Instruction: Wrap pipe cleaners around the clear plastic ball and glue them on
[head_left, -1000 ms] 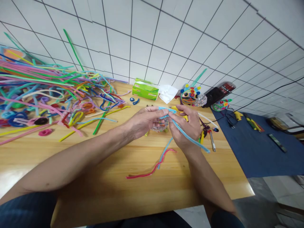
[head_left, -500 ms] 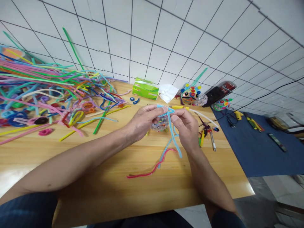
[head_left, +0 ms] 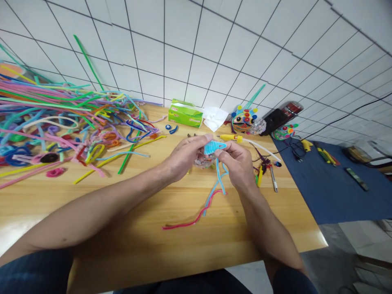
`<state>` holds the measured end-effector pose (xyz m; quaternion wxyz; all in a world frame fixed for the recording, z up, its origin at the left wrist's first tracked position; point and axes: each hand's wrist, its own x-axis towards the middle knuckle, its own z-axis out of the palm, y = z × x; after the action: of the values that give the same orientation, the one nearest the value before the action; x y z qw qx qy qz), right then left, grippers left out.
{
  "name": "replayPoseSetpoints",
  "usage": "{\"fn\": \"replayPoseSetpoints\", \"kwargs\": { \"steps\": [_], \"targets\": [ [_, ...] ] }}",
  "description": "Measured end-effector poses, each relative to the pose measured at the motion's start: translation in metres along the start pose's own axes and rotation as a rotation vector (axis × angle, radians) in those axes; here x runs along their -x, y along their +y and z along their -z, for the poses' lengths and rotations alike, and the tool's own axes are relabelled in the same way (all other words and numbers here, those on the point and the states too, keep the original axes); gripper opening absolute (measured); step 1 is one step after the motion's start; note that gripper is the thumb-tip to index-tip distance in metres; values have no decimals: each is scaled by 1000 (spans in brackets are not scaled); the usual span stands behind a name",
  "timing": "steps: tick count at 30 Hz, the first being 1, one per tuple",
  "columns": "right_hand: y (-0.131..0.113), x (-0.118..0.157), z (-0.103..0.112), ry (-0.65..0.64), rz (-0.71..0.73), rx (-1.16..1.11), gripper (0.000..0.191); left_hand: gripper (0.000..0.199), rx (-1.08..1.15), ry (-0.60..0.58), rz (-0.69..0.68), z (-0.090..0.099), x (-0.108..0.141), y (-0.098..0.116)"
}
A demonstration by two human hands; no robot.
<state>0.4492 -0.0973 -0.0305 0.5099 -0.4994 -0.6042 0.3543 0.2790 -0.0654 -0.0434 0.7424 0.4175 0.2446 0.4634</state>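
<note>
Both hands hold a piece of bent light-blue pipe cleaner (head_left: 212,147), wound into a flat, ribbed shape with a small loop at its right end. My left hand (head_left: 191,153) pinches its left side. Thumb and fingers of my right hand (head_left: 237,161) grip it near the loop. A blue tail hangs down beside the right thumb. Behind the left fingers, partly hidden, sits a clear, bumpy ball-like object (head_left: 203,162) on the table. Below the hands a red pipe cleaner (head_left: 196,221) lies across another light-blue strand (head_left: 206,209).
A tangled heap of coloured pipe cleaners (head_left: 61,118) covers the left. At the back stand a green tissue pack (head_left: 185,113), a decorated animal-face craft (head_left: 243,119) and a dark bottle (head_left: 283,116). A yellow glue gun (head_left: 231,138) and a pen (head_left: 273,179) lie right, near a blue mat (head_left: 324,192).
The wound blue pipe cleaner has turned so its flat ribbed face shows. Its hanging tail has swung up and left, and my right hand has shifted slightly.
</note>
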Motion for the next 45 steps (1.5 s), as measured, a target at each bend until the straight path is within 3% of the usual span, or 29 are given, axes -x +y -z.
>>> {"fn": "replayPoseSetpoints", "kwargs": {
  "steps": [4,10,17,25,31,35,45],
  "targets": [
    [0,0,4,-8,8,79,23,46,-151,14,-49,7,-2,3],
    [5,-2,7,-44,-9,126,16,35,-287,12,-19,13,-3,7],
    [7,-5,6,-54,-36,104,17,37,-276,17,-68,12,-5,1],
    [4,-6,12,-6,18,150,20,41,-303,-93,-77,16,-8,8],
    [2,-7,9,-74,-64,-43,23,41,-287,-37,-100,17,-9,2],
    [2,-7,8,-72,-95,-21,19,41,-297,-46,-70,17,-7,5],
    [0,2,0,83,116,315,10,41,-330,-24,-70,17,-8,2]
  ]
}}
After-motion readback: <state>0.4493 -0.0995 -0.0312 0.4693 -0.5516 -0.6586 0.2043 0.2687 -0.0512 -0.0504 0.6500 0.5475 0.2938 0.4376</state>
